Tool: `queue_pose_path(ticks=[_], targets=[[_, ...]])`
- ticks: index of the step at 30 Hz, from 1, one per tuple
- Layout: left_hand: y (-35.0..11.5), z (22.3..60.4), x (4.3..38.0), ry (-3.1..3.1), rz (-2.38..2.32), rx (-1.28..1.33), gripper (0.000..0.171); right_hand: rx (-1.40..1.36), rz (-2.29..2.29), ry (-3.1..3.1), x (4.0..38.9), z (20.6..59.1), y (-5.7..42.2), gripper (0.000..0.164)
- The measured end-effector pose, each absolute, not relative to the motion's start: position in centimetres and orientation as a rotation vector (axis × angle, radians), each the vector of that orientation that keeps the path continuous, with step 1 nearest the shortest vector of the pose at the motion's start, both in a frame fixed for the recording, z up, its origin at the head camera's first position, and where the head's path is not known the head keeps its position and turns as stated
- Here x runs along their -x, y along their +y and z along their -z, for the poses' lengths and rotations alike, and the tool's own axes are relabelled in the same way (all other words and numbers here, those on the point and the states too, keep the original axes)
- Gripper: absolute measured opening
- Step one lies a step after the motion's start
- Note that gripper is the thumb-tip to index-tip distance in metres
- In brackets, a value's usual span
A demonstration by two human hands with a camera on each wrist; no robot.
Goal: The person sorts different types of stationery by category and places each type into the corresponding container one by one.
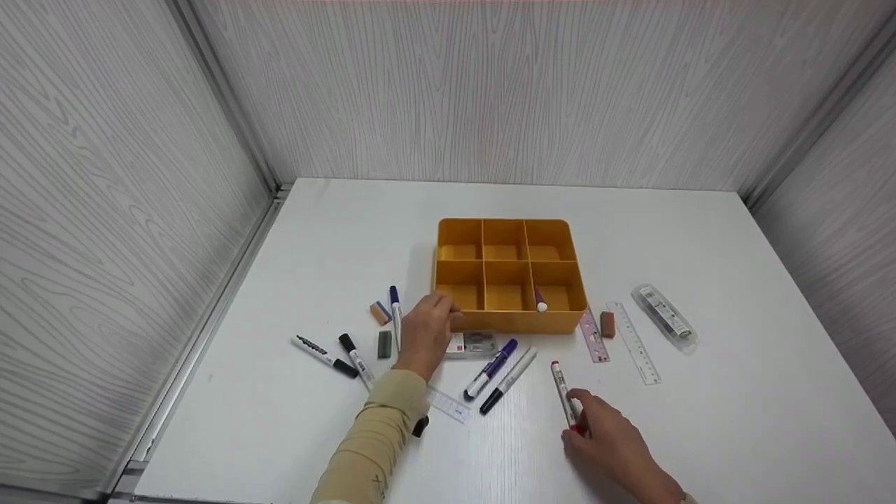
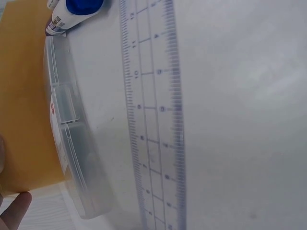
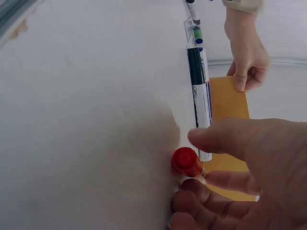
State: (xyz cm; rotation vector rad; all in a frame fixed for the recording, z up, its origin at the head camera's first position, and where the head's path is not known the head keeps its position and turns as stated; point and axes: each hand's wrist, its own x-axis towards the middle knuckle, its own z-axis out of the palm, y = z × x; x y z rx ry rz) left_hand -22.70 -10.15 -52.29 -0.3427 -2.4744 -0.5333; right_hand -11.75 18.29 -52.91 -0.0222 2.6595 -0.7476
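Note:
The left hand (image 1: 425, 334) pinches the front left corner of a yellow six-compartment box (image 1: 518, 322); the right wrist view shows its thumb and fingers on the box wall. The right hand (image 1: 610, 437) is low around a red-capped marker (image 1: 561, 388) lying on the table. In the right wrist view, the thumb stands apart from the red cap (image 3: 186, 161), with curved fingers close on its other side. A purple marker (image 1: 540, 299) leans in the front right compartment. In front of the box lies a clear plastic case (image 1: 481, 342).
Purple (image 1: 491, 369) and black-capped (image 1: 508, 380) markers lie between the hands. Left are more markers (image 1: 325, 356), erasers (image 1: 384, 344) and a clear ruler (image 1: 449, 404). Right lie a pink ruler (image 1: 594, 337), brown eraser (image 1: 607, 324), clear ruler (image 1: 633, 343) and clear case (image 1: 665, 318).

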Motion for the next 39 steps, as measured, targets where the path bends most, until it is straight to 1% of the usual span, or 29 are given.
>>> queue_pose_path(ticks=[10,14,22,27,32,39], targets=[[-10.2,52.5,22.8,-2.452,0.536,0.346,0.007,0.079,0.748,2.728,11.6,53.2,18.5,0.055],[-10.2,52.4,22.8,-2.454,0.55,0.35,0.007,0.032,0.771,2.702,11.7,53.2,18.6,0.052],[-10.1,52.4,22.8,-2.467,0.556,0.341,0.008,0.094,0.749,2.755,11.7,53.3,18.7,0.043],[-10.1,52.5,22.8,-2.463,0.565,0.344,0.008,0.122,0.758,2.783,11.7,53.1,18.8,0.04],[-10.2,52.4,22.8,-2.467,0.556,0.346,0.007,0.183,0.779,2.822,11.8,52.7,19.1,0.039],[-10.2,52.3,22.7,-2.465,0.542,0.348,0.007,0.34,0.85,2.938,11.8,51.7,19.7,0.038]])
